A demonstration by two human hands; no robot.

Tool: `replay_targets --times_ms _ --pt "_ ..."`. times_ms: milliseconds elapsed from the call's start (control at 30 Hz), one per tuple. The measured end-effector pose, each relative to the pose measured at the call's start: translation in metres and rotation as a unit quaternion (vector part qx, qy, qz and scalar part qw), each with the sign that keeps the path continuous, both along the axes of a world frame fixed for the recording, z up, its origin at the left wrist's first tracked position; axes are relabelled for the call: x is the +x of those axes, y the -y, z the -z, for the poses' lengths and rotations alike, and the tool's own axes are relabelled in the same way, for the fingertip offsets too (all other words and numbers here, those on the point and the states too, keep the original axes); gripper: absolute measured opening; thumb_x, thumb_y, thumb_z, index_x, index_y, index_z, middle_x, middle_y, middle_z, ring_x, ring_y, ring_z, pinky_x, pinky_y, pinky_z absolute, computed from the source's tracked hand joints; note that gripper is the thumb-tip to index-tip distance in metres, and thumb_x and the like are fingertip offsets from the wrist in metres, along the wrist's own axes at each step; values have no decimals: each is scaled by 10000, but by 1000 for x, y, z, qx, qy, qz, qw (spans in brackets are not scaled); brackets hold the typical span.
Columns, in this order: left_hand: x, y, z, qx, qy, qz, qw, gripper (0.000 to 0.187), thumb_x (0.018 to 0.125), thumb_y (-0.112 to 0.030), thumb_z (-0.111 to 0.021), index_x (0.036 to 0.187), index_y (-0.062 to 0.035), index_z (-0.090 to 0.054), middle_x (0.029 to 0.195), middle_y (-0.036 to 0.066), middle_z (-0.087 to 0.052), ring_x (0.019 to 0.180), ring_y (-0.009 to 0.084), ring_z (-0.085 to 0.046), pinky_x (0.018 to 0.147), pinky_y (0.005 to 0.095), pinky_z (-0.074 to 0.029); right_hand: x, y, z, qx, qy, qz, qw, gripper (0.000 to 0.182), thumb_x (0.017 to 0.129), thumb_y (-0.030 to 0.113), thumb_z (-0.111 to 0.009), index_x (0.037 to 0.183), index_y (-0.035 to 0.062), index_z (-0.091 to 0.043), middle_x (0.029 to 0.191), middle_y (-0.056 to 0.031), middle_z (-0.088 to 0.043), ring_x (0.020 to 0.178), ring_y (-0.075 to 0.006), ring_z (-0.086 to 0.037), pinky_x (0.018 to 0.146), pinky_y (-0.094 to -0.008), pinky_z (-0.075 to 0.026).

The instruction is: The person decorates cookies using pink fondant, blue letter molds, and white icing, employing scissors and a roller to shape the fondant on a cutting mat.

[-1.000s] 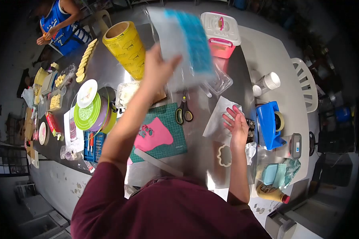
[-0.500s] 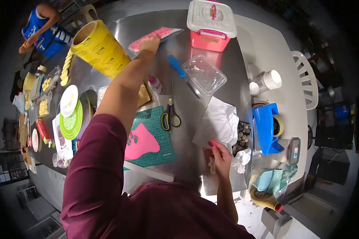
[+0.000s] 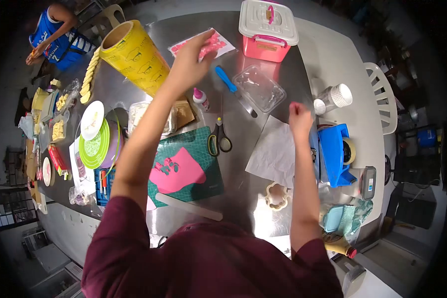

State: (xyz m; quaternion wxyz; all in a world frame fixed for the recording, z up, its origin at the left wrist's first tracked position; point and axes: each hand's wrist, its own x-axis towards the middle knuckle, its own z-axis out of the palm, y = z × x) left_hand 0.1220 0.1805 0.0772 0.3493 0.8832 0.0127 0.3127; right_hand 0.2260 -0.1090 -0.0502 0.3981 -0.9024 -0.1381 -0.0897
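My left hand (image 3: 188, 62) reaches far across the steel table (image 3: 243, 208) and grips the near edge of a pink packet in clear plastic (image 3: 214, 43), beside the yellow roll (image 3: 134, 52). My right hand (image 3: 299, 116) is raised with its fingers curled in and nothing visible in them. It hovers over the corner of a white paper sheet (image 3: 274, 155), next to the blue tape dispenser (image 3: 335, 154). A cream flower-shaped cutter (image 3: 276, 195) lies on the table near me.
A pink box with a white lid (image 3: 268, 27), a clear plastic tub (image 3: 259, 88), a blue-handled knife (image 3: 231, 87), scissors (image 3: 219, 140) and a glue bottle (image 3: 200, 98) lie mid-table. A green cutting mat (image 3: 211, 149) carries a pink sheet (image 3: 176, 171). Another person (image 3: 54, 35) works far left.
My left hand dropped from holding a blue packet in the air to the pink packet. My right hand left the cutter on the table and rose beside the tape dispenser.
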Motion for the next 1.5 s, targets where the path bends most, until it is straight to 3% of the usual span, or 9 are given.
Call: replay_targets --times_ms 67,200,400,567,733,867,1033,1267,1500 --pt "-67 39 -14 -28 50 -68 996 348 798 -32 -571 1136 12 -502 966 141 -598 921 180 -572 810 286 -441 43 -10 21 -41 5 28 999 168 757 189 -599 816 45 -663 760 -171 -635 750 -314 -628 670 -363 -490" --pt "-187 65 47 69 80 -113 988 292 769 78 -529 1046 -13 -551 831 115 -611 688 176 -599 639 256 -467 104 -16 94 -41 -77 21 996 247 788 227 -622 787 -19 -645 621 -83 -630 463 -128 -591 461 -264 -484" --pt "-322 127 104 -283 -102 -211 930 443 719 103 -517 1143 -18 -483 935 119 -599 706 148 -595 635 260 -476 114 -31 91 -121 -101 -6 987 231 793 212 -602 792 -16 -641 622 -122 -622 469 -187 -595 454 -300 -488" --pt "-336 116 103 -208 -183 -194 941 446 762 83 -526 1189 -21 -450 1011 103 -568 771 148 -586 693 259 -474 123 -40 100 -271 23 -52 961 254 799 242 -576 817 -1 -648 660 -157 -628 512 -239 -619 503 -336 -503" --pt "-315 61 142 -401 -104 -250 875 344 809 -6 -510 1151 -10 -482 987 90 -574 797 144 -553 695 253 -453 117 -39 87 -184 -116 -23 976 293 805 283 -550 812 7 -649 720 -174 -637 559 -253 -636 547 -338 -515" --pt "-297 29 124 -446 -98 -260 851 315 824 -39 -514 1135 -7 -479 987 82 -560 828 124 -539 684 233 -436 114 -43 88 -268 7 -27 963 310 778 291 -591 780 -16 -631 739 -181 -634 573 -262 -637 523 -334 -516" --pt "-290 6 128 -460 -87 -226 855 323 840 -108 -527 1158 -66 -483 1013 44 -555 839 117 -541 700 243 -428 90 -45 55 -27 -216 -1 976 206 805 160 -568 816 -40 -614 742 -142 -639 680 -209 -638 552 -303 -513" --pt "-293 -13 139 -488 -107 -217 839 322 859 -140 -509 1169 -58 -479 1031 48 -558 832 109 -540 690 242 -426 69 -29 23 422 -409 -45 808 54 818 77 -582 810 26 -597 671 -56 -603 589 -136 -591 476 -198 -471" --pt "-294 -26 141 -529 -97 -199 819 326 869 -155 -507 1178 -56 -475 1065 53 -567 819 93 -549 669 226 -419 51 -33 -3 452 -571 -88 680 86 828 135 -599 831 49 -599 717 -53 -607 594 -141 -579 485 -185 -491"
